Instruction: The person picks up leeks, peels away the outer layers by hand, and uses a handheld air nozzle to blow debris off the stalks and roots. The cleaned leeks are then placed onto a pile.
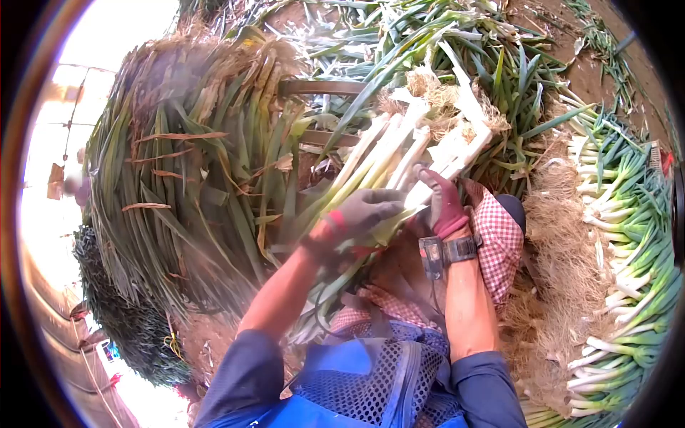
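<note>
A bunch of green onions (382, 153) lies across my lap, pale stalks and shaggy roots pointing away from me. My left hand (365, 210), in a grey glove with a red cuff, curls over the stalks near where they turn green. In a maroon glove, my right hand (446, 205) grips the bunch from the right side, its thumb raised against a white stalk. The undersides of both hands' fingers are partly hidden. A small device on a black strap (460, 250) sits on my right wrist.
At left stands a large heap of untrimmed green onions (193, 164), beside metal bars (321, 87). Loose leaves (349, 43) cover the ground ahead. To the right, dry roots (564, 271) lie next to a long row of cleaned green onions (628, 242).
</note>
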Tool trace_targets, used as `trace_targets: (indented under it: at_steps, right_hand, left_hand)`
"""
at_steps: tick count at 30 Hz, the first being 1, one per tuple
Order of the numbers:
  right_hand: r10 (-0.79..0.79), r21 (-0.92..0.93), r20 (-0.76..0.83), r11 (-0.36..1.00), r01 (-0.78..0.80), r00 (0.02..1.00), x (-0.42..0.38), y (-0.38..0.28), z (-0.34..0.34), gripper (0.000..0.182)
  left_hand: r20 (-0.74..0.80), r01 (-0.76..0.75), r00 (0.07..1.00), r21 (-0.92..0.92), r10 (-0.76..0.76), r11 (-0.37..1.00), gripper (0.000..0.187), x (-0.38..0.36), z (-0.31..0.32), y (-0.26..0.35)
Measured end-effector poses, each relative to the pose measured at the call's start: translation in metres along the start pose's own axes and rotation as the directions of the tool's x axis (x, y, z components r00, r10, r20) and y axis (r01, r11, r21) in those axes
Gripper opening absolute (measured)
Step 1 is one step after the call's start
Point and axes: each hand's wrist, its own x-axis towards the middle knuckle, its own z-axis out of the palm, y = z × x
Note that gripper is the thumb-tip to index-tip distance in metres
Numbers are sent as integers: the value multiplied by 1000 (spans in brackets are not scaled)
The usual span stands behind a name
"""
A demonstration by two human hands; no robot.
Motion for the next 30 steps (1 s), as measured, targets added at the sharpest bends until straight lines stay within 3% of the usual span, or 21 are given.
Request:
trace_targets:
  at_steps: [2,4,5,7,8,9,11,12,13,15,16,17,18,19,21,23,25,27,28,30]
  right_hand:
    - [-13,75,-35,997,15,999,7,22,-3,38]
    - [-122,-321,-88,943,88,989,7,30,-7,37]
    - [-117,-320,-88,944,83,989,7,28,-5,37]
    - [-120,-518,-21,850,92,992,12,22,-4,35]
    - [-235,-641,57,737,217,970,10,14,-5,37]
    - [-236,-638,59,738,219,970,13,14,-2,37]
    - [-92,-403,51,909,104,994,23,11,4,39]
    - [-201,-406,103,885,225,974,23,12,5,39]
    - [-202,-404,100,887,225,974,22,13,8,39]
    - [-79,-155,4,985,78,997,18,14,16,39]
    - [-76,-155,6,985,76,997,20,18,17,39]
    - [26,120,27,992,-29,999,24,28,17,36]
    - [115,384,73,913,-135,991,26,27,19,34]
    - [114,385,74,913,-134,991,25,25,18,34]
    - [209,738,91,642,-207,974,12,4,22,30]
    - [180,700,6,701,-133,984,7,6,16,39]
    - [272,757,124,596,-268,954,-1,-7,15,47]
    - [177,749,184,611,-255,967,-5,-21,17,51]
    - [82,745,243,623,-240,967,-8,-27,19,55]
    - [71,731,290,628,-268,954,-14,-43,23,58]
  left_hand:
    - [-59,28,998,10,-28,1000,45,1,2,-2]
    - [-116,58,992,17,-56,998,44,4,0,-2]
    - [-266,63,964,213,-5,975,45,7,-2,0]
    - [-500,150,846,560,187,815,46,14,-8,8]
    - [-501,152,845,559,187,815,46,18,-11,6]
    - [-484,175,858,590,172,789,50,24,-15,0]
    - [-448,214,883,651,141,728,58,32,-22,-9]
    - [-469,161,855,648,223,744,55,33,-22,-14]
    - [-466,161,856,652,224,741,55,36,-26,-17]
    - [-428,190,904,374,-13,908,54,40,-34,-16]
    - [-356,193,927,195,-114,961,47,40,-42,-16]
    - [-358,196,926,192,-117,962,47,34,-42,-12]
    - [-375,159,924,201,-74,967,45,25,-40,-5]
    - [-390,121,920,214,-29,969,42,20,-42,1]
    - [-438,119,898,131,-50,984,39,5,-52,12]
    - [-490,-56,871,-41,28,998,34,0,-77,0]
    - [-559,-125,829,-142,25,982,22,-2,-89,-4]
    - [-558,-195,824,-111,101,975,24,-4,-88,-3]
    - [-589,-132,803,-32,88,991,26,-4,-83,-4]
    - [-607,-67,786,105,117,992,30,1,-72,-5]
